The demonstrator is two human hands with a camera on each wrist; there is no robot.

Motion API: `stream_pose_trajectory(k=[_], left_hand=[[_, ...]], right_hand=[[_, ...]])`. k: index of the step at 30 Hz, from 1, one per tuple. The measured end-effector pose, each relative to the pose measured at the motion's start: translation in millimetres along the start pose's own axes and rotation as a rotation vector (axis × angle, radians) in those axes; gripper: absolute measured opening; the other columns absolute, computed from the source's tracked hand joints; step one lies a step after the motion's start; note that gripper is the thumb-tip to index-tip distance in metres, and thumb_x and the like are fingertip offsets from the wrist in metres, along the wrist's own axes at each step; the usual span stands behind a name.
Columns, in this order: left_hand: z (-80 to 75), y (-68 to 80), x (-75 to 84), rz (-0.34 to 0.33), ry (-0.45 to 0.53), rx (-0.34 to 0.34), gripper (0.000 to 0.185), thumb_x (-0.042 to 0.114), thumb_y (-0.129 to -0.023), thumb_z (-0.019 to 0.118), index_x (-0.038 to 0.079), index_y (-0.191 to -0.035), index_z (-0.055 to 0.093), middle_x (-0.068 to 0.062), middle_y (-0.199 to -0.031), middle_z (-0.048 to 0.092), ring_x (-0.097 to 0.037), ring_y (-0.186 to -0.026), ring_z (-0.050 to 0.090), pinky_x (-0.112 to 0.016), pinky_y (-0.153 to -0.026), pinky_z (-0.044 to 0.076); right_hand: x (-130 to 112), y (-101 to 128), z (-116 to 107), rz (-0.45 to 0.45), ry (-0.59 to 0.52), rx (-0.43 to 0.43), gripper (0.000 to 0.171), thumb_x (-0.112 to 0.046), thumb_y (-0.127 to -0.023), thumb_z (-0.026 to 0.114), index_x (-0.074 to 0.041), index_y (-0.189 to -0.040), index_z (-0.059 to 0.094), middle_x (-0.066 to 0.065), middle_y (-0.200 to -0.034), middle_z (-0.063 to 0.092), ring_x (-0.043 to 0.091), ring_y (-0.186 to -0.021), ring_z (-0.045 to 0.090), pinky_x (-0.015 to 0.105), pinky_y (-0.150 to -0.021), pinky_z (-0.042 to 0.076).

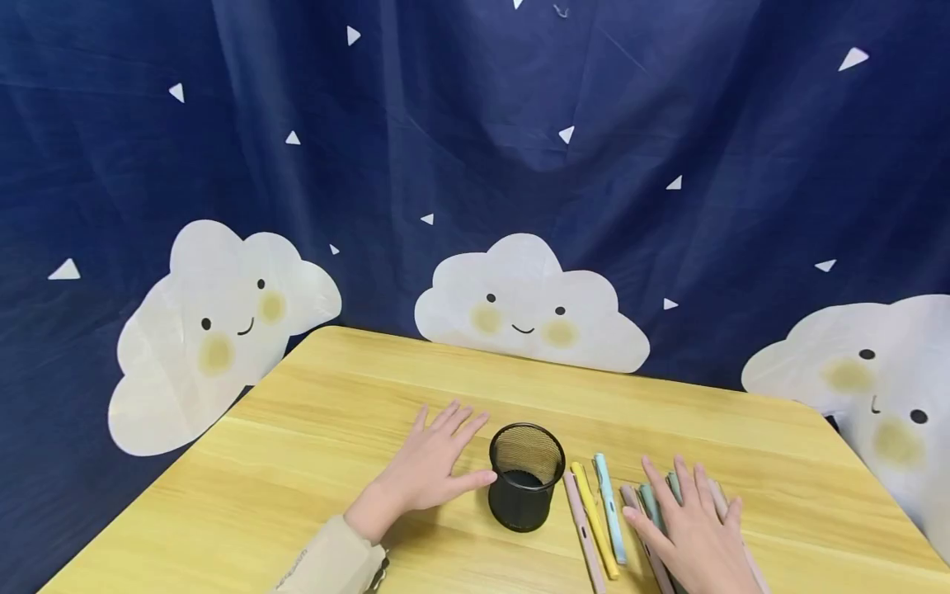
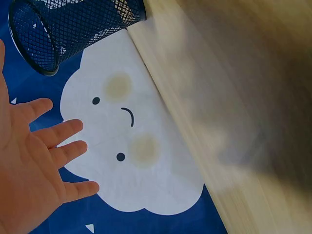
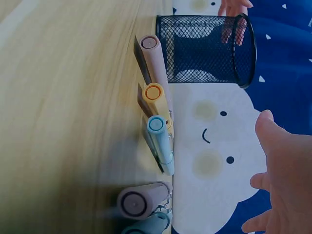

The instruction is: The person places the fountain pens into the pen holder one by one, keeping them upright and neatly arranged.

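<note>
A black mesh pen cup (image 1: pixel 519 508) stands upright on the table. To its left is my left hand (image 1: pixel 425 472), fingers spread, with the thumb tip right at the cup's side; nothing is in its palm. Right of the cup lie a pale pink pen (image 1: pixel 585 532), a yellow pen (image 1: pixel 594 521) and a light blue pen (image 1: pixel 610 510), roughly side by side. My right hand (image 1: pixel 693 532) is spread palm down above another group: a mauve pen (image 1: pixel 648 540), greenish pens (image 1: pixel 650 505) and a pale pen (image 1: pixel 751 561), partly hidden by it. The right wrist view shows that hand (image 3: pixel 287 178) raised over the pens.
The light wood table (image 1: pixel 312 445) has rounded far corners. Behind it hangs a dark blue curtain (image 1: pixel 490 107) with white triangles and smiling clouds, close to the table's far edge.
</note>
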State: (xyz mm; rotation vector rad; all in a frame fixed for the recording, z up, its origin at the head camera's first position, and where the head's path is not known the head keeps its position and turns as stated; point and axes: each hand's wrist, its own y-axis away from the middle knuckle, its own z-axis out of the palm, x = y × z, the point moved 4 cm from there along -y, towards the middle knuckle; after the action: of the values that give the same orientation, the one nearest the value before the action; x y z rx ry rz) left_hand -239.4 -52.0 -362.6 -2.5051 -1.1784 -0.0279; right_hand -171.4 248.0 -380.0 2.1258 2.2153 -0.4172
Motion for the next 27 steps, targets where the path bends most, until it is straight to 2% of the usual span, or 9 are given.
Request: stream_pose_trajectory(k=[8, 12, 20, 24, 27], left_hand=[[2.1, -1.0, 2.5, 0.034, 0.026, 0.027, 0.074, 0.066, -0.084, 0.034, 0.015, -0.138, 0.036, -0.006, -0.126, 0.046, -0.024, -0.122, 0.034, -0.056, -0.099, 0.017], [2.9, -1.9, 4.8, 0.038, 0.04, 0.02, 0.073, 0.065, -0.084, 0.034, 0.015, -0.138, 0.036, -0.004, -0.121, 0.049, -0.021, -0.117, 0.039, -0.053, -0.1, 0.02], [9.1, -5.6, 6.4, 0.05, 0.152, 0.004, 0.067, 0.059, -0.087, 0.037, 0.013, -0.137, 0.038, -0.005, -0.122, 0.052, -0.023, -0.114, 0.045, -0.047, -0.097, 0.027], [12.6, -8.1, 6.6, 0.076, 0.215, 0.022, 0.061, 0.053, -0.089, 0.041, 0.013, -0.135, 0.04, 0.006, -0.096, 0.058, -0.009, -0.09, 0.052, -0.039, -0.089, 0.034], [14.2, -10.6, 7.6, 0.115, 0.269, 0.031, 0.058, 0.048, -0.09, 0.044, 0.012, -0.134, 0.041, 0.015, -0.076, 0.051, -0.001, -0.071, 0.048, -0.027, -0.077, 0.038]], right_hand=[[5.9, 0.9, 2.0, 0.003, 0.003, -0.01, 0.076, -0.063, -0.083, 0.04, -0.012, -0.138, 0.034, 0.034, -0.134, 0.023, 0.053, -0.119, 0.017, 0.076, -0.078, 0.007], [10.9, 3.4, 3.5, 0.008, 0.005, -0.001, 0.076, -0.064, -0.082, 0.041, -0.012, -0.137, 0.034, 0.034, -0.133, 0.024, 0.053, -0.118, 0.019, 0.076, -0.077, 0.009], [21.7, 6.5, 7.1, 0.036, -0.009, -0.045, 0.079, -0.065, -0.081, 0.041, -0.012, -0.138, 0.032, 0.035, -0.133, 0.022, 0.053, -0.119, 0.018, 0.076, -0.077, 0.008], [28.4, 7.3, 8.6, 0.045, -0.034, -0.079, 0.08, -0.064, -0.082, 0.04, -0.01, -0.139, 0.03, 0.035, -0.133, 0.02, 0.053, -0.12, 0.017, 0.076, -0.077, 0.007], [33.0, 8.7, 9.6, 0.042, -0.049, -0.083, 0.079, -0.063, -0.083, 0.041, -0.009, -0.139, 0.03, 0.035, -0.133, 0.02, 0.052, -0.12, 0.017, 0.076, -0.077, 0.007]])
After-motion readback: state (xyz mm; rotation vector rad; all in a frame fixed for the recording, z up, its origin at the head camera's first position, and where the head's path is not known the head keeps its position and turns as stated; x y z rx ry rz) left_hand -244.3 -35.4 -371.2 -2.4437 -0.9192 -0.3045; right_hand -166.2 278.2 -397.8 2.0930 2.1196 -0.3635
